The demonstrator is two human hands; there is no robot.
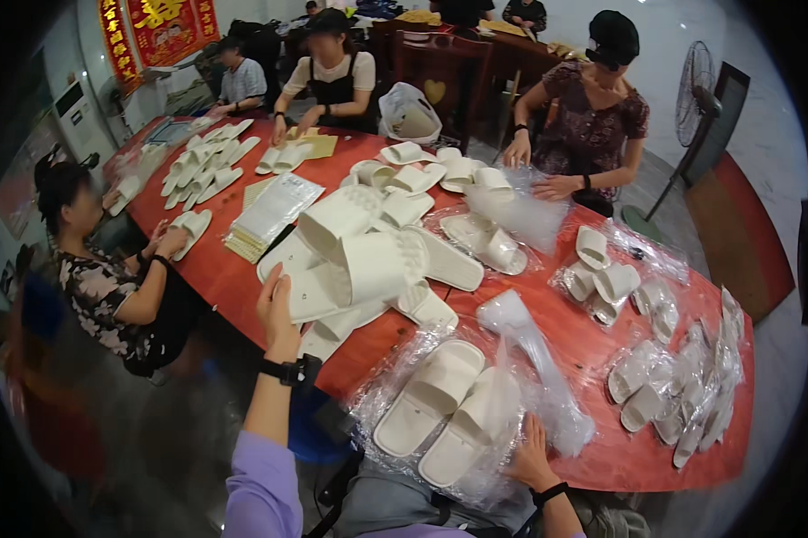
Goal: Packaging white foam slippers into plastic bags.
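Note:
My left hand (pixel 280 309) grips a pair of white slippers (pixel 368 269) by the toe-less end of one sole, tilted above the table. The straps are broad and the soles pale. In front of me, another pair of white slippers (pixel 453 403) lies inside a clear plastic bag (pixel 368 399) at the table's near edge. My right hand (pixel 533 457) is at the bag's right side, its fingers closed on the crinkled film. Beside that hand lies a loose empty clear bag (pixel 538 368).
Several bagged slippers (pixel 682 386) lie at the right of the red table (pixel 547 305). A stack of clear bags (pixel 278 206) and loose slippers (pixel 207 161) sit farther left. Around the table, several people handle slippers. At the back right, a person's hand (pixel 561 186) touches plastic film. A fan (pixel 698 99) stands behind.

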